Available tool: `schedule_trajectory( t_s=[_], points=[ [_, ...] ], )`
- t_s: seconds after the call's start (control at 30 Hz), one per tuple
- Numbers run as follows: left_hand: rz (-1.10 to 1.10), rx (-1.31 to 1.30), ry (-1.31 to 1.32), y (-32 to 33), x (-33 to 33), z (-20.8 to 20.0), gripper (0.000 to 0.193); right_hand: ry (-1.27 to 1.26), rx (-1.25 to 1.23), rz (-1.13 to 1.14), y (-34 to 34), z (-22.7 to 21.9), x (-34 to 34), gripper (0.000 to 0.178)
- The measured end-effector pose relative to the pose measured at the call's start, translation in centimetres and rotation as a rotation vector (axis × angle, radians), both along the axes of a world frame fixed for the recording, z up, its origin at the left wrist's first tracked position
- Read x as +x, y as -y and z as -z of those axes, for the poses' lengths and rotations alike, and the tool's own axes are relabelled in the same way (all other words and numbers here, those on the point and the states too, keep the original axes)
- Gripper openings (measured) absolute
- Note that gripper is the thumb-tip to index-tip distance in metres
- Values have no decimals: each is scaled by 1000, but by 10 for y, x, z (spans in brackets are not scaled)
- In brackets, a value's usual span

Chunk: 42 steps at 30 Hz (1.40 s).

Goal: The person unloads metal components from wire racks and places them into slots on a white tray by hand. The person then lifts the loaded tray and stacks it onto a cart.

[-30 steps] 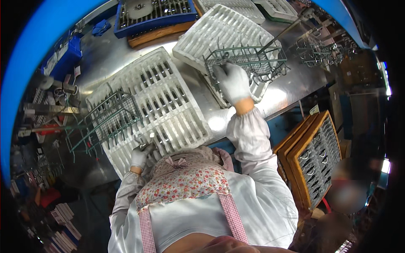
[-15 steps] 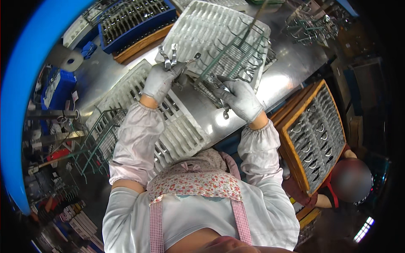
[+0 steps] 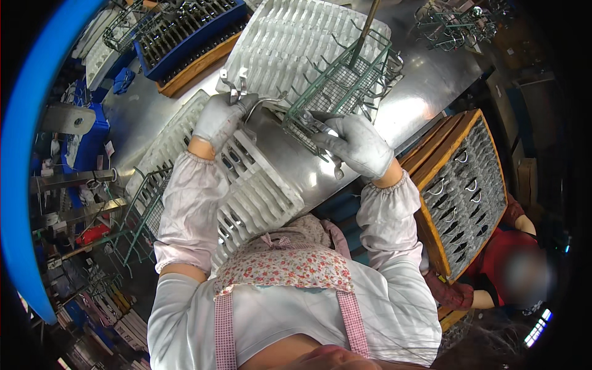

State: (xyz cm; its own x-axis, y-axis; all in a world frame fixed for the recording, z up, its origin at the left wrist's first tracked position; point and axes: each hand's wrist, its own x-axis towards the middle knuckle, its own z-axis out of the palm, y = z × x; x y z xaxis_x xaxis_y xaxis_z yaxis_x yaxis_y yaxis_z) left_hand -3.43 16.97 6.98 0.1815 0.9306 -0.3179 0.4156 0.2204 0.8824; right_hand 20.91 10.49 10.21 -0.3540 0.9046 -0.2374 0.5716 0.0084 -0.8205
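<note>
My left hand (image 3: 221,122), in a pale glove, is closed around several shiny curved metal pieces (image 3: 237,90) whose flattened ends stick up past the fingers. It hovers over the corner of a white slotted tray (image 3: 265,185). My right hand (image 3: 362,148), gloved too, pinches a similar bent metal piece (image 3: 320,125) beside a green wire rack (image 3: 345,79). A rounded metal end (image 3: 338,168) hangs below those fingers. The rack has mesh sides and hooks along its edges, and it stands tilted over a second white slotted tray (image 3: 280,37).
A blue tray (image 3: 191,34) of metal parts rests on a wooden one at the upper left. Wood-framed trays (image 3: 462,197) of metal loops stand to the right, with another person (image 3: 493,259) behind them. A second green rack (image 3: 145,206) is at the left; hooked racks (image 3: 459,28) lie far right.
My hands have moved slightly apart, the left one leftward, each still with its metal pieces. The green rack shows a little more upright. At the right, the other person has shifted.
</note>
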Motion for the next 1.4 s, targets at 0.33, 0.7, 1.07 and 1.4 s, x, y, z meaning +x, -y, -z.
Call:
schedule_trajectory(
  t_s=[0.33, 0.7, 1.07, 1.4],
  points=[
    [366, 144, -68, -84, 56, -6, 53, 30, 68, -40, 0, 1, 20, 22],
    [348, -160, -114, -110, 84, 5, 55, 7, 154, -89, -9, -3, 36, 32],
    [293, 88, 223, -155, 138, 13, 47, 55, 34, -119, -27, 3, 49, 34],
    [428, -245, 288, -185, 155, 20, 50, -67, 129, -87, -31, 2, 56, 34]
  ],
)
